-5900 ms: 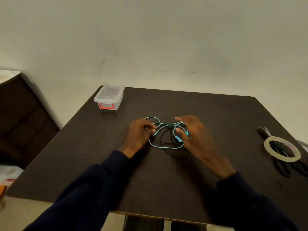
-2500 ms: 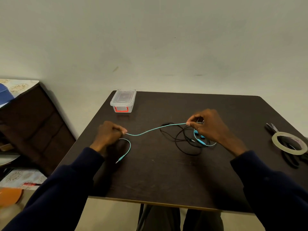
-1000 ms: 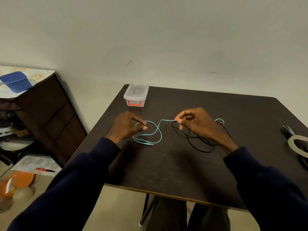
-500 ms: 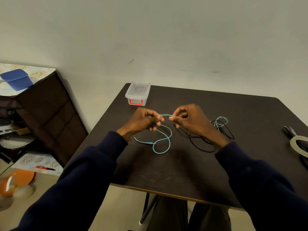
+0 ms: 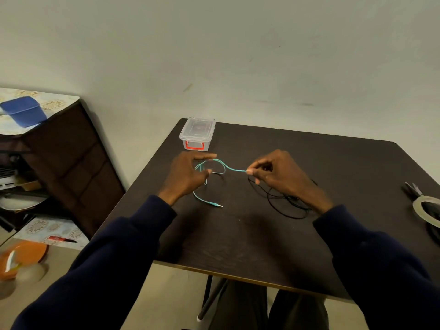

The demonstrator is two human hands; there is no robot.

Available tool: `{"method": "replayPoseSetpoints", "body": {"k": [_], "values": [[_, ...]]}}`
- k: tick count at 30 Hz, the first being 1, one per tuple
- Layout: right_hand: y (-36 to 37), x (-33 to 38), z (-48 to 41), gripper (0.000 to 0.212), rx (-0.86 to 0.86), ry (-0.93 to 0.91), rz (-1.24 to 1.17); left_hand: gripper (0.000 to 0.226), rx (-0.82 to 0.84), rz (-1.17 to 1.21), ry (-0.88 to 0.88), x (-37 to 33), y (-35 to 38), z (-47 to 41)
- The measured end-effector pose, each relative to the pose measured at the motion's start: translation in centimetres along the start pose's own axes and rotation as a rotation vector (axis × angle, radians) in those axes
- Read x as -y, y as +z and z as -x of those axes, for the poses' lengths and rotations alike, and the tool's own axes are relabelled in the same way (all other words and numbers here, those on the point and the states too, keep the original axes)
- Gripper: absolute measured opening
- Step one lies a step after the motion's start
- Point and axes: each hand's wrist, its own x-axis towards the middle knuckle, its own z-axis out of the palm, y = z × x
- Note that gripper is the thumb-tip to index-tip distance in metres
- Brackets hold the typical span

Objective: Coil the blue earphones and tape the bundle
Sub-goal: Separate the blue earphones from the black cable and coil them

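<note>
Since half a second ago the hands have parted, the left hand point(image 5: 188, 177) looping the blue earphones point(image 5: 220, 166) while the right hand point(image 5: 281, 175) pinches the cord above the table point(image 5: 262, 234); coiling barely begun, tape roll point(image 5: 427, 210) untouched.

We find no text, label, brand, number or sign that we can read anywhere here. The clear box point(image 5: 197, 133) on the table point(image 5: 333, 167) shows only a plain lid and a red latch, with no lettering we can make out. The tape roll point(image 5: 427, 209) at the right edge carries no print that we can see. The blue tub point(image 5: 23, 111) on the side cabinet is blank on the faces turned to us, and the red pen point(image 5: 62, 239) below is too small and blurred to tell.
</note>
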Motion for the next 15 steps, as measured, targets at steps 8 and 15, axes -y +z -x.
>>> {"method": "replayPoseSetpoints", "body": {"k": [8, 15], "values": [[0.9, 1.9, -1.1, 0.016, -0.022, -0.002, -0.059, 0.018, 0.326, 0.339, 0.132, -2.5, 1.0, -0.8], [-1.8, -0.6, 0.1, 0.009, 0.009, 0.05, -0.112, 0.02, 0.194, 0.862, -0.271, 0.8, 0.4, -1.2]]}}
